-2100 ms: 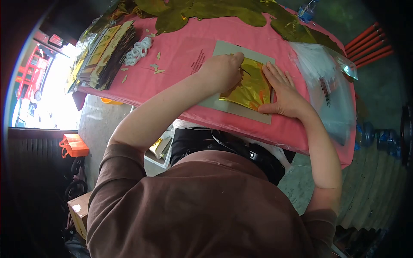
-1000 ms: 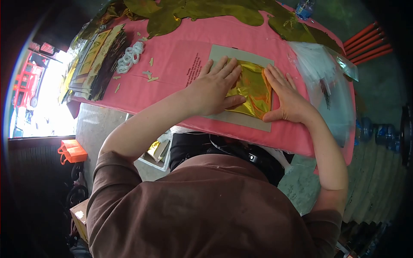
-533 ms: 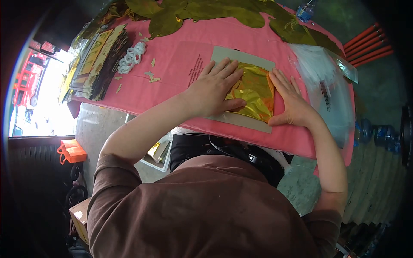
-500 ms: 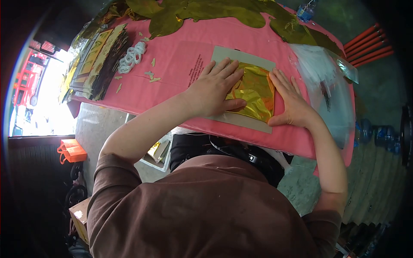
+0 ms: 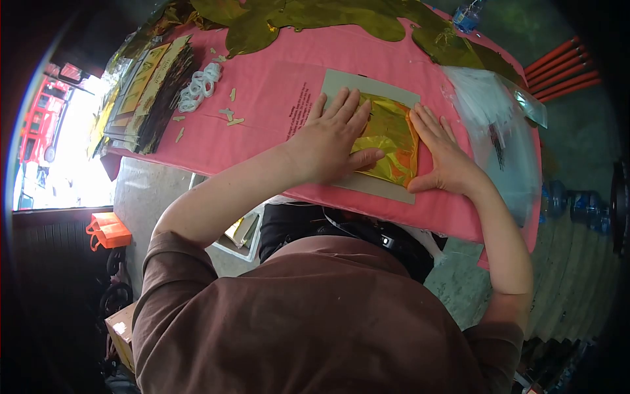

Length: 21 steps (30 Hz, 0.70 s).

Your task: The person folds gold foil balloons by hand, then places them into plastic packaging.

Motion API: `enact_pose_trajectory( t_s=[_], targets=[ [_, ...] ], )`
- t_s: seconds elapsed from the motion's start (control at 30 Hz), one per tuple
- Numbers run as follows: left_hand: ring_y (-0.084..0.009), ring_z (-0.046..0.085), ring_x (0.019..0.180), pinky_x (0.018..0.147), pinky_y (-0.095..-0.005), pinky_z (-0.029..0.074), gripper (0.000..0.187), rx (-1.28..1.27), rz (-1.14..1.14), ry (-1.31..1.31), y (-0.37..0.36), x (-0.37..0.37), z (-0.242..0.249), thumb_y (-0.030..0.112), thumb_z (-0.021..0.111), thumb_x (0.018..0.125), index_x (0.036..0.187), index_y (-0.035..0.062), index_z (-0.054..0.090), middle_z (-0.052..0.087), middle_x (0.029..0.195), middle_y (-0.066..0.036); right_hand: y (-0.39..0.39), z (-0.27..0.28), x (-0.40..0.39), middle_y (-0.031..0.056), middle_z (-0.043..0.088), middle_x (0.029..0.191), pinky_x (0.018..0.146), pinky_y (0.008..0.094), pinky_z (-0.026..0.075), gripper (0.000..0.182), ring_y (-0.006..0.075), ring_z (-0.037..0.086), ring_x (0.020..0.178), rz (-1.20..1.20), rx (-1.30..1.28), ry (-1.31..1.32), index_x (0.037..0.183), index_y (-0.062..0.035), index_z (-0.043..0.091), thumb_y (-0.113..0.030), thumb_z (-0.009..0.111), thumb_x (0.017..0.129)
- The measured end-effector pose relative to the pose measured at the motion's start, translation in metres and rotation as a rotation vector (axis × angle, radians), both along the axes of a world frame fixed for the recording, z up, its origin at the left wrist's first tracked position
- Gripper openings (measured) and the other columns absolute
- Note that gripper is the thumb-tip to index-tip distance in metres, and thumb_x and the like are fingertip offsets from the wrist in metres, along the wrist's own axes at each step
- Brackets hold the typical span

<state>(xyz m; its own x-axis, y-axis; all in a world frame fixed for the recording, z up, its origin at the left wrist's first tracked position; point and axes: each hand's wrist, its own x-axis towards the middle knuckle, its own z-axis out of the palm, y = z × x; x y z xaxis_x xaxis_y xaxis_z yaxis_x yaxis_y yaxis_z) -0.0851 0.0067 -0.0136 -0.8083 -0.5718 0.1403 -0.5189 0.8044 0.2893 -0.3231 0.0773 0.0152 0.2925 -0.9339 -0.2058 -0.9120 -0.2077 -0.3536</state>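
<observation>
A folded sheet of shiny gold foil (image 5: 388, 141) lies on a grey card (image 5: 377, 84) on the pink-covered table (image 5: 262, 85). My left hand (image 5: 333, 138) rests flat across the foil's left part and the card, fingers extended and thumb on the foil. Along the foil's right edge lies my right hand (image 5: 447, 154), fingers stretched and thumb apart near the lower corner. A clear plastic bag with printed warning text (image 5: 298, 108) is beside my left hand; part of it is hidden by that hand.
Clear plastic bags (image 5: 489, 111) lie at the table's right. White coiled cords (image 5: 199, 87) and a stack of printed cards (image 5: 147, 95) sit at the left. Large gold foil shapes (image 5: 315, 16) cover the far edge, with a plastic bottle (image 5: 467, 16) at the far right.
My left hand has shifted slightly, its thumb moving a little to the right over the foil. My right hand stays nearly in place.
</observation>
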Motion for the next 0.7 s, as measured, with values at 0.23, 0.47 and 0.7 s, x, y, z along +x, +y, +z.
enact_pose_trajectory(
  t_s=[0.23, 0.47, 0.7],
  targets=[
    [-0.0361, 0.015, 0.135, 0.108, -0.0510, 0.012, 0.082, -0.086, 0.016, -0.072, 0.002, -0.002, -0.001, 0.060, 0.033, 0.087, 0.137, -0.0047, 0.024, 0.023, 0.142, -0.026, -0.001, 0.000, 0.009, 0.0166, 0.008, 0.148, 0.112, 0.0416, 0.003, 0.123, 0.0270, 0.004, 0.139, 0.006, -0.010, 0.001, 0.142, -0.0027, 0.009, -0.046, 0.079, 0.051],
    [-0.0358, 0.016, 0.135, 0.107, -0.0519, 0.012, 0.081, -0.122, 0.012, -0.078, 0.002, -0.003, 0.000, 0.059, 0.035, 0.087, 0.136, -0.0044, 0.024, 0.024, 0.141, -0.025, -0.004, -0.006, 0.021, 0.0184, 0.009, 0.148, 0.112, 0.0432, 0.003, 0.123, 0.0275, 0.004, 0.138, 0.009, -0.040, 0.003, 0.141, -0.0004, 0.010, -0.053, 0.076, 0.052],
    [-0.0358, 0.016, 0.135, 0.107, -0.0514, 0.013, 0.078, -0.172, -0.010, -0.109, 0.001, -0.003, 0.001, 0.059, 0.036, 0.087, 0.136, -0.0007, 0.028, 0.023, 0.142, -0.025, -0.013, -0.009, 0.038, 0.0227, 0.011, 0.146, 0.111, 0.0441, 0.004, 0.119, 0.0291, 0.005, 0.138, 0.021, -0.059, -0.012, 0.140, 0.0040, 0.012, -0.053, 0.075, 0.056]
  ],
)
